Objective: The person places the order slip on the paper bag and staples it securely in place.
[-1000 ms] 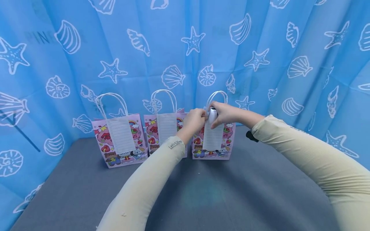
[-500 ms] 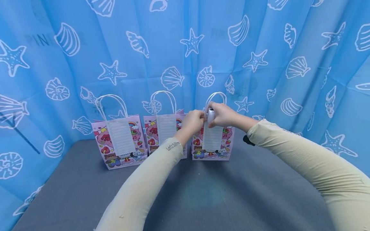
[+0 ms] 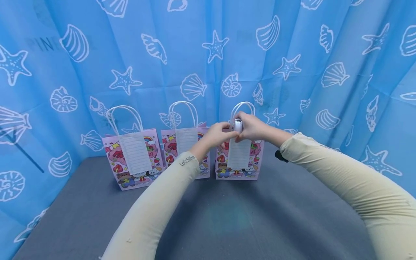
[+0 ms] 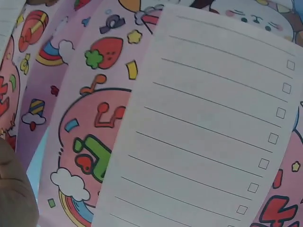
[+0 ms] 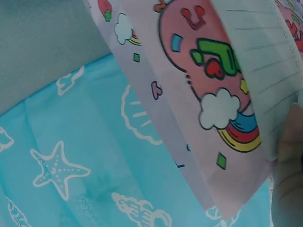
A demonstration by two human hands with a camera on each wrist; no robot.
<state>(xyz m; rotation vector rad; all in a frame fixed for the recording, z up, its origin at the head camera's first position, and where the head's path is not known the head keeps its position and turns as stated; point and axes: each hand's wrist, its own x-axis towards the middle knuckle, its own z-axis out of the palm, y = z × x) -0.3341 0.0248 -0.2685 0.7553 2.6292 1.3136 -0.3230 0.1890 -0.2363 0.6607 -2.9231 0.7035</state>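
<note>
My right hand (image 3: pixel 252 127) grips a small white tool (image 3: pixel 238 125) with a shiny silver end at the top of the rightmost pink paper bag (image 3: pixel 222 171). Most of the tool is hidden in the palm. From the left, my left hand (image 3: pixel 218 135) reaches to the same spot and pinches the top of a lined sheet (image 3: pixel 238 157) at the bag's rim. Its thumb lies stretched across the sheet, close under the tool. The sheet, with checkboxes down one side, fills much of the left wrist view. White handles (image 3: pixel 244 104) rise behind both hands.
Two matching bags stand to the left: a middle bag (image 3: pixel 170 144) and a leftmost bag (image 3: pixel 113 156), tilted slightly. Lined sheets (image 3: pixel 135 153) hang on their fronts. Grey cloth (image 3: pixel 224 224) covers the table; a blue shell-patterned curtain (image 3: pixel 208 54) hangs behind.
The left thumb has straightened and stretched right, below the white tool, where the left fingers were bunched at the sheet's edge before. The right hand still grips the tool, which has turned more upright.
</note>
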